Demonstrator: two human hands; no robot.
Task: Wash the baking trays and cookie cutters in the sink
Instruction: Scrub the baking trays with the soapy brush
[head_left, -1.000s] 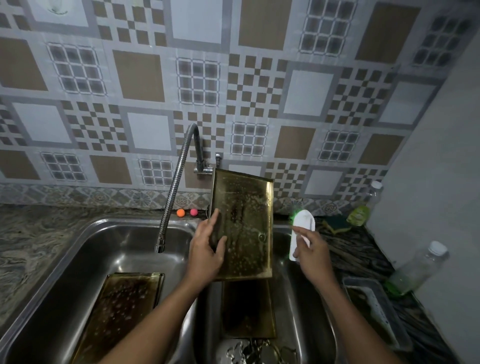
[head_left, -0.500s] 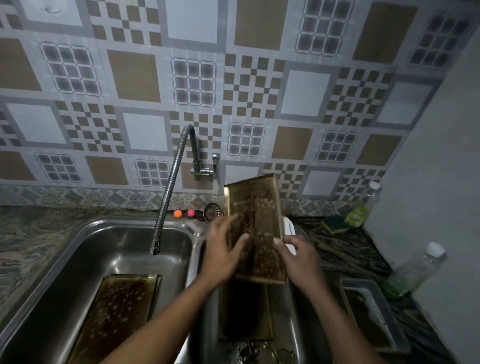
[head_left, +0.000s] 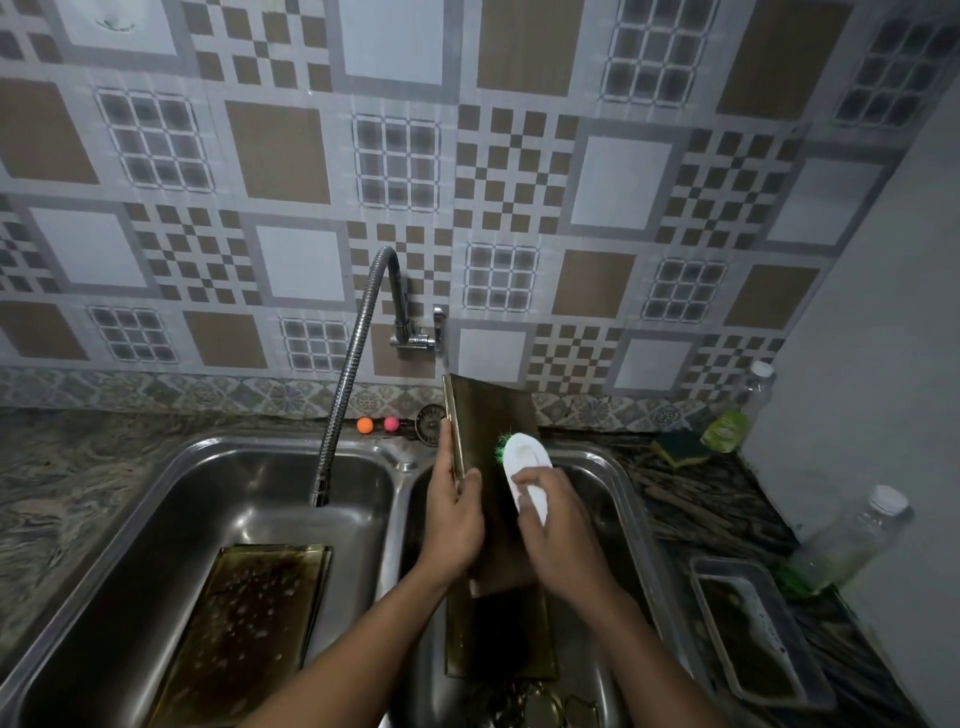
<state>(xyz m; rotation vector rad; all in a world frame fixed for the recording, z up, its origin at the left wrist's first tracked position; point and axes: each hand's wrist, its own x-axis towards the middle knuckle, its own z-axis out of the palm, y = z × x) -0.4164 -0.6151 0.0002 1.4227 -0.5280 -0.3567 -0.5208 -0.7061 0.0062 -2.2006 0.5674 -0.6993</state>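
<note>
left hand (head_left: 453, 519): fingers curled round tray (head_left: 493, 415) edge, tray upright over right sink (head_left: 631, 499) basin
right hand (head_left: 558, 540): grips brush (head_left: 524, 457), brush on tray face
tray 2 (head_left: 244, 639): flat in left basin

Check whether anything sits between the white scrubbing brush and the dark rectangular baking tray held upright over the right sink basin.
Nothing visible does. The right hand holds the white scrubbing brush with green bristles directly against the dark rectangular baking tray, which the left hand grips by its left edge.
</note>
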